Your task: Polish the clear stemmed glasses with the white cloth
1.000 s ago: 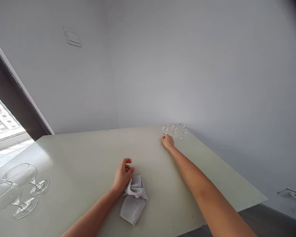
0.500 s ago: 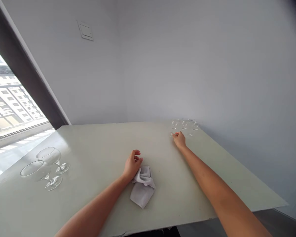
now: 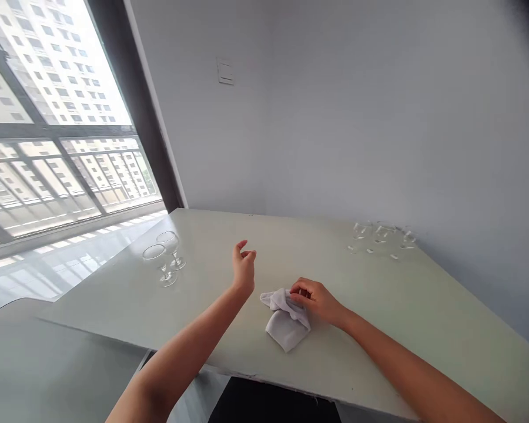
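Observation:
A crumpled white cloth (image 3: 287, 330) lies on the table in front of me. My right hand (image 3: 315, 298) is at its upper right edge, fingers curled and thumb apart from them, fingertips close to or touching the fabric. I see no firm grip there. Up and to the left of the cloth, my left hand (image 3: 244, 265) is held above the table with nothing in it, its fingers loosely bent and apart. Two clear stemmed glasses stand upright at the left: a nearer glass (image 3: 168, 278) and a farther glass (image 3: 178, 263).
A group of clear stemmed glasses (image 3: 382, 234) stands at the far right by the wall. The pale table (image 3: 220, 229) has its front edge just before me. At the left are a large window (image 3: 70, 147) and a grey surface (image 3: 62, 370). A switch (image 3: 225, 71) is on the wall.
My right hand has come back from the glasses at the far right to the cloth. My left hand has left the cloth and moved up and away. The view has turned left.

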`<action>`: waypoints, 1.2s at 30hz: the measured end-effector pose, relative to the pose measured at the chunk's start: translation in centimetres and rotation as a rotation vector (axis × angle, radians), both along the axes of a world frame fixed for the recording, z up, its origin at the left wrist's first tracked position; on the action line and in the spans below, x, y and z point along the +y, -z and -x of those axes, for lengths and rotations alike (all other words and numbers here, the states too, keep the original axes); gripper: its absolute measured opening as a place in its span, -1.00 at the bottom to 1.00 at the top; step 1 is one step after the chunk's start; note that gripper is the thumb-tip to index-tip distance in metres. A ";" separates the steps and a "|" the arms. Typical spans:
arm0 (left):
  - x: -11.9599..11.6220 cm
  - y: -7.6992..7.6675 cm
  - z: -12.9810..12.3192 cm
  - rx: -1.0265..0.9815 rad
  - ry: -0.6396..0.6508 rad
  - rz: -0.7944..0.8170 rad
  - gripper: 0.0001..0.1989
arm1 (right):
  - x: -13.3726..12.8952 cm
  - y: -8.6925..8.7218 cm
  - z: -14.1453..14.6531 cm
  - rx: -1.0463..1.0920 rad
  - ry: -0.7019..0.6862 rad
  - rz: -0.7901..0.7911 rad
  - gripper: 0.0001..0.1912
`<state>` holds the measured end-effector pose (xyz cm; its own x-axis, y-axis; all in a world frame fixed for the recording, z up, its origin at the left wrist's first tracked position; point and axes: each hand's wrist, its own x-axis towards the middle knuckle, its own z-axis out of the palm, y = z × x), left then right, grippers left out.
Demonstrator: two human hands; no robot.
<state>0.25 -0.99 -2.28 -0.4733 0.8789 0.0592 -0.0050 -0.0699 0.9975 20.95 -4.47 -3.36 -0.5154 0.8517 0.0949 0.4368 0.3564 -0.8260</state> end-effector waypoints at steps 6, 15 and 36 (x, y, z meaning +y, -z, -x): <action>-3.2 1.2 8.1 0.046 -0.559 -0.166 -0.52 | 0.9 2.3 -0.5 0.041 0.008 0.089 -0.65; -5.1 3.2 18.7 -0.185 -0.639 0.098 -0.33 | 0.2 1.4 -0.6 0.053 0.114 -0.075 -0.65; -3.3 1.5 8.6 0.344 0.021 -0.057 -0.71 | 2.4 -2.0 -0.8 0.548 0.377 0.298 -0.65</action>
<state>-8.33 -4.26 -3.75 -0.3988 0.8791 0.2612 0.3288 -0.1288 0.9356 21.75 -2.05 -1.36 -0.1266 0.9919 -0.0084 -0.0189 -0.0109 -0.9998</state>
